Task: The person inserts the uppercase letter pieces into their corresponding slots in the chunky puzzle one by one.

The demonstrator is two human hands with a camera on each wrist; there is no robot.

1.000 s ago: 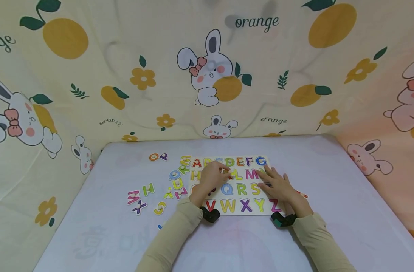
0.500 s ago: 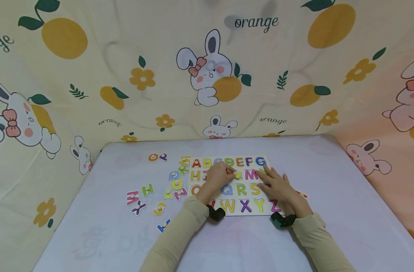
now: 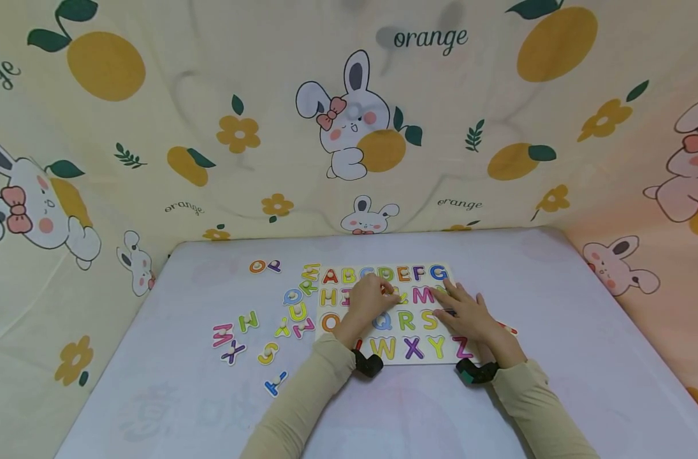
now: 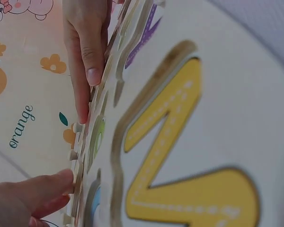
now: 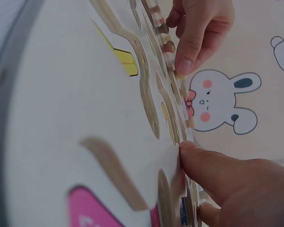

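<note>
A white alphabet puzzle board [image 3: 399,357] lies on the table, with knobbed letter pieces in its top row. My left hand [image 3: 367,306] reaches over its second row. Thumb and fingers pinch a yellow letter piece [image 3: 404,298] at the L spot, mostly covered by the fingertips. From the right wrist view, the left thumb [image 5: 184,64] sits right at a small wooden knob. My right hand [image 3: 469,315] rests on the board's right edge with its fingers spread. Its thumb [image 5: 194,153] presses the board in the right wrist view.
Loose letter pieces lie left of the board, among them an orange O [image 3: 257,266], a green H [image 3: 248,322], a yellow S [image 3: 268,353] and a blue T [image 3: 275,384]. A red piece [image 3: 508,328] shows beyond the right hand. A printed cloth hangs behind the table.
My left hand has moved slightly right along the second row, and its fingertips now cover most of the L spot. The blue T has come into full view. My right hand stays put.
</note>
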